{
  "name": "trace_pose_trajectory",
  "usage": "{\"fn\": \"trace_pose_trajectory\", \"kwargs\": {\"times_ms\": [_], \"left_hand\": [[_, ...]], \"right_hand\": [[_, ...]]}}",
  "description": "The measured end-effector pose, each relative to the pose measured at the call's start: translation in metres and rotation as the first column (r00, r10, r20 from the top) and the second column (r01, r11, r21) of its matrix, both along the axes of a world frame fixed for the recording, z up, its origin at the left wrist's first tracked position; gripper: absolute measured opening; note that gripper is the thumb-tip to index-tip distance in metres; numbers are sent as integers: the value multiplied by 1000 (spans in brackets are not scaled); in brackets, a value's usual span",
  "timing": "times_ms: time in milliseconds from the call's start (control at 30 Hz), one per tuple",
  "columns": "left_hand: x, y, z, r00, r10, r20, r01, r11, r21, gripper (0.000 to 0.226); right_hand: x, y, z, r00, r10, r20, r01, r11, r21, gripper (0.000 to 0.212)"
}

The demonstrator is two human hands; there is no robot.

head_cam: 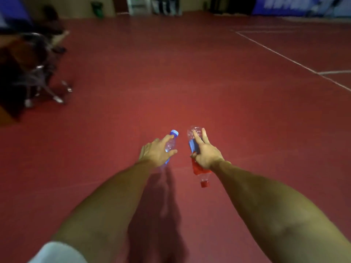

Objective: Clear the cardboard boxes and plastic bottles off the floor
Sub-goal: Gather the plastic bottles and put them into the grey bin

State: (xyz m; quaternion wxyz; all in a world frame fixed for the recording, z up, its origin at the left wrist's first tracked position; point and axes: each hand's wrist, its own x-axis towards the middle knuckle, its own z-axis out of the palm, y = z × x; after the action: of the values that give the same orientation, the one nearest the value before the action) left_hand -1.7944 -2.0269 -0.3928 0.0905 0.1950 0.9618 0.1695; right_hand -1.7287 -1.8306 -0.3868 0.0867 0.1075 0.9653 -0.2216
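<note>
Dull red sports floor (190,82) all the way across, with white court lines (275,54) running over its far right. At the far left, blurred dark office chairs on chrome wheeled bases (38,73). Along the far wall stand a green bin (97,9), a white machine with a green light (135,5) and, far right, a blue banner (296,5).

Both bare arms reach out over the middle of the floor. The left hand (156,150) has its fingers and thumb wrapped round a small clear plastic bottle with a blue cap (171,143); the cap pokes out beyond the fingertips, pointing far and right. Just beside it, not touching, the right hand (206,152) clasps a clear plastic bottle with a red label and red cap (201,170). Two fingers lie along its far end and the thumb hooks round its left side. Its clear base points far, and its red cap hangs out near, below the wrist. A blue patch shows under the fingers; what it is, cannot tell.
</note>
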Motion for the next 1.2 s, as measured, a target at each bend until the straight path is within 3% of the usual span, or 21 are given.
{"fn": "trace_pose_trajectory", "kwargs": {"times_ms": [267,600,1000,1200], "left_hand": [[-55,-289,19,928,369,-51,-372,927,-58,58],[-32,-561,5,596,801,47,-803,596,11,61],[-90,-806,4,188,981,49,-982,186,34,66],[-95,-906,4,88,994,57,-993,93,-79,68]], "right_hand": [[-124,-274,21,916,397,-56,-397,918,21,87],[-208,-558,18,672,741,-18,-740,672,33,89],[-332,-875,11,318,948,16,-946,315,79,91],[-361,-1005,9,149,988,40,-988,147,35,90]]}}
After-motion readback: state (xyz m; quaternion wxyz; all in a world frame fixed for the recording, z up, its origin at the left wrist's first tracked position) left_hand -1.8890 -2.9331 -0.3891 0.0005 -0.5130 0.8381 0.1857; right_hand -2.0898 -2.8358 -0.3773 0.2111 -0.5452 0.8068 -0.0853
